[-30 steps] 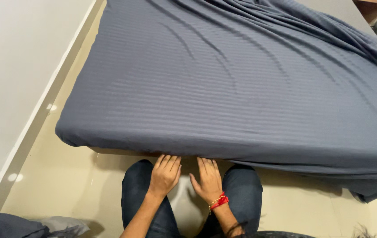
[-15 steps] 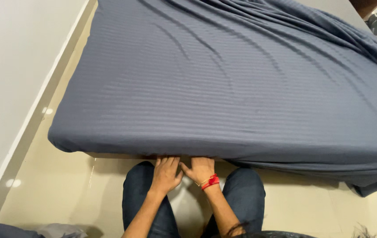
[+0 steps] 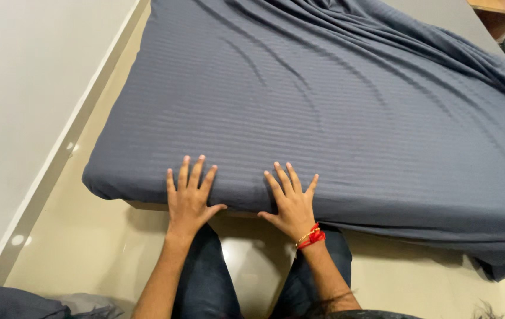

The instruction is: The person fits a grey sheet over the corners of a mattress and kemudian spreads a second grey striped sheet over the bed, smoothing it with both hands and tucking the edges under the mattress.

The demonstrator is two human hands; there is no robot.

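Bedsheet [image 3: 323, 106], dark blue and striped, covers the mattress from my hands out to twelve o'clock. I have my left hand [image 3: 189, 198] and right hand [image 3: 292, 204] flat on its near edge, fingers spread wide, gripping nothing. Near me it lies smooth; toward one and two o'clock it is rumpled, and a loose corner [image 3: 500, 263] hangs at four o'clock.

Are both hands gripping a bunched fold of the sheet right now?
No, the left hand and right hand lie flat with fingers spread on the grey sheet at the mattress edge, pinching nothing.
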